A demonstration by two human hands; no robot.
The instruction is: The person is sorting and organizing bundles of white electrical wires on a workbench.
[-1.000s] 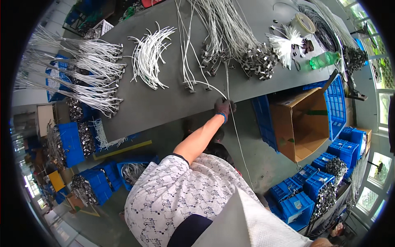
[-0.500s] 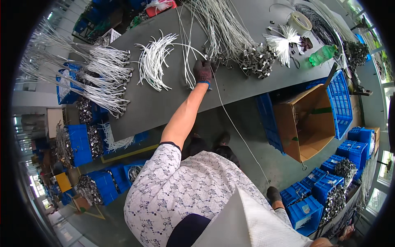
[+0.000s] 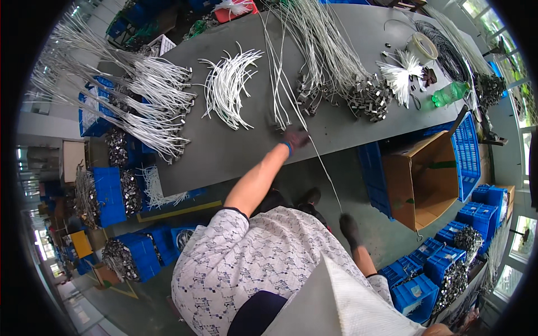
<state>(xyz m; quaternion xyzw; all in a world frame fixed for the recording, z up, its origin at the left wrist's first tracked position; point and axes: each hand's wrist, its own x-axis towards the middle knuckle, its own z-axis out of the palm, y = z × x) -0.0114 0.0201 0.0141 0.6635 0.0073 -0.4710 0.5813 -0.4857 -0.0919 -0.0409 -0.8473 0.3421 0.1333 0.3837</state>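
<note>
My left hand (image 3: 296,136), in a dark glove, is over the near edge of the grey table (image 3: 224,159), smeared by motion. Right beside it passes a thin pale cable (image 3: 321,162) that slants off the table toward me. The cable's near end reaches the fingertips of my right hand (image 3: 350,228), also gloved, low beyond the table edge; its fingers look closed on it. A few long cables (image 3: 278,84) lie on the table just past my left hand. Left of them is a fanned bundle of short white tubes (image 3: 228,89).
Cables with metal ends (image 3: 367,98) heap at the table's far middle; more cable bundles (image 3: 162,106) lie left. A green bottle (image 3: 450,94) and a tape roll (image 3: 423,46) are at right. Below stands a cardboard box (image 3: 412,190) in a blue crate. Blue bins (image 3: 414,294) line the floor.
My left hand has come back toward the near table edge. My right hand has moved forward and left, closer to the table, with the cable's end. The view has shifted slightly.
</note>
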